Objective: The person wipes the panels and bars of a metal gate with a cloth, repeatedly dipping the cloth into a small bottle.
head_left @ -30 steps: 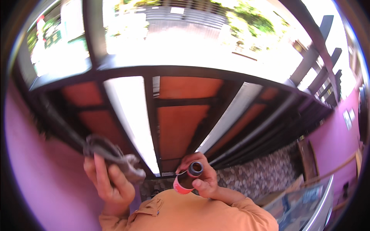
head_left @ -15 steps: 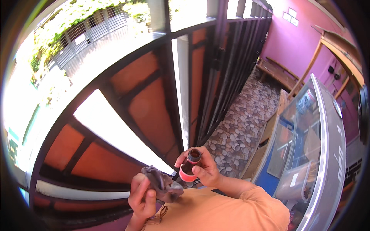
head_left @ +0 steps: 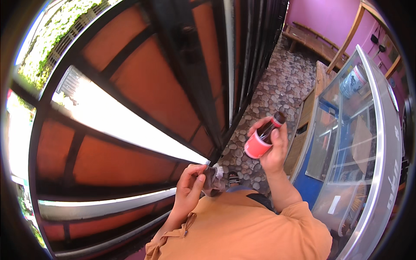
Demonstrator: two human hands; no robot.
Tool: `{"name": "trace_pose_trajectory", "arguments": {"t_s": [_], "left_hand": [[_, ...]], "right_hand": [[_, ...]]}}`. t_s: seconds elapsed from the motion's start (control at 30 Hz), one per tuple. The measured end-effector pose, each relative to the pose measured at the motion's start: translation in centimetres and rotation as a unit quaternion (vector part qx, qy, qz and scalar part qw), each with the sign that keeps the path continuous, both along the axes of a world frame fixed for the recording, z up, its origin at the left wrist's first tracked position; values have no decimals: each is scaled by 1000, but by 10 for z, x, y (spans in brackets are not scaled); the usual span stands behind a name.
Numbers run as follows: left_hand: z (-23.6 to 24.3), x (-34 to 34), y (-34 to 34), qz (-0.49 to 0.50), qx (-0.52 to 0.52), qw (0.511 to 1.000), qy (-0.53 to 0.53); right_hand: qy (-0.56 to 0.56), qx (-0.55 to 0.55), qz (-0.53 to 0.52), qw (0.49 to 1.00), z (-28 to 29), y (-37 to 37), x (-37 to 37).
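fingers of the right hand point(head_left: 276, 152) wrap around a red-labelled dark bottle point(head_left: 260, 143), tilted just right of the frame's centre, while those of the left hand point(head_left: 189, 190) pinch a crumpled dark cloth point(head_left: 213, 184) at lower centre, with a pebbled floor point(head_left: 277, 89) beyond, a glass display case point(head_left: 387, 143) at right and an orange-and-black gate point(head_left: 154, 82) at left.

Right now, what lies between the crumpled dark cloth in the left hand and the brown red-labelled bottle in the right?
In the head view, open air separates cloth and bottle; pebble-patterned floor shows behind the gap.
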State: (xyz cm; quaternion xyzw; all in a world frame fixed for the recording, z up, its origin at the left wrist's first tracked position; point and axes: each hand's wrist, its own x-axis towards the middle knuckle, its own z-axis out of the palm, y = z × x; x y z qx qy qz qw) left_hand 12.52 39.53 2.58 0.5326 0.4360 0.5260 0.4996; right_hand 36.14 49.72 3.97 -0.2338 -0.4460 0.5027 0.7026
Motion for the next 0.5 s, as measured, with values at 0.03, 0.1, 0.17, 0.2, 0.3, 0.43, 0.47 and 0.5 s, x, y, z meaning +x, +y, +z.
{"name": "trace_pose_trajectory", "arguments": {"t_s": [0.03, 0.1, 0.17, 0.2, 0.3, 0.43, 0.47, 0.5], "left_hand": [[-6, 7, 8, 6, -18, 999, -26], [-12, 22, 25, 12, -47, 998, -37], [-22, 38, 44, 26, -134, 990, -37], [-27, 47, 57, 33, -139, 989, -31], [-38, 72, 90, 64, -155, 982, -81], [-50, 88, 121, 52, -203, 964, -163], [-49, 93, 127, 43, -205, 961, -181], [-48, 99, 134, 35, -202, 962, -181]], "right_hand": [[5, -7, -30, 1000, -1, 10, 10], [17, -36, -53, 998, -1, 25, 31], [27, -74, -109, 991, -4, 39, 54], [23, -68, -120, 990, -8, 48, 68], [30, -80, -137, 987, -12, 63, 97], [31, -89, -146, 985, -8, 81, 118], [38, -90, -145, 985, -5, 83, 121], [41, -84, -144, 985, -2, 87, 124]]}}
